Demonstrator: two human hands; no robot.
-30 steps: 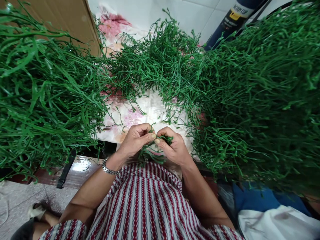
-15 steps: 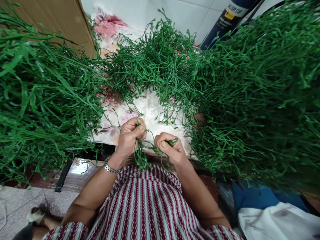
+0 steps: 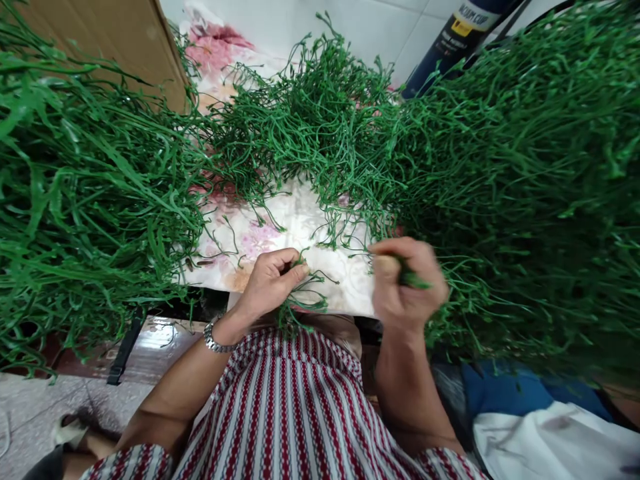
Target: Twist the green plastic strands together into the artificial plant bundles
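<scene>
Left hand (image 3: 273,283): closed, thumb against index finger, pinching a small bunch of stems (image 3: 306,300). Bunch sits over the cloth's (image 3: 345,277) near edge, in front of my shirt (image 3: 295,407); loose ends fan out right of my thumb and droop below the hand.

Right hand (image 3: 413,287): curled closed around some green bits (image 3: 416,280), a tuft showing past the fingers. Hand is blurred, so can't tell how many pieces or how firm the hold. It's well apart from the left, beside the right pile (image 3: 540,200).

Piles: left pile (image 3: 95,193) has broader, flatter pieces; middle pile (image 3: 310,127) and right pile are thin stems with small knobs at the tips, and the two run together. A few strays lie on the cloth between middle pile and left hand. Cloth is white with pink and purple blotches.

Around: box (image 3: 105,40) behind left pile, blue cup (image 3: 453,50) leaning at the back between middle and right piles, label reads VACUUM CUP. Watch (image 3: 217,338) on left wrist. White fabric (image 3: 555,440) low on the right, partly over something blue (image 3: 505,390).
</scene>
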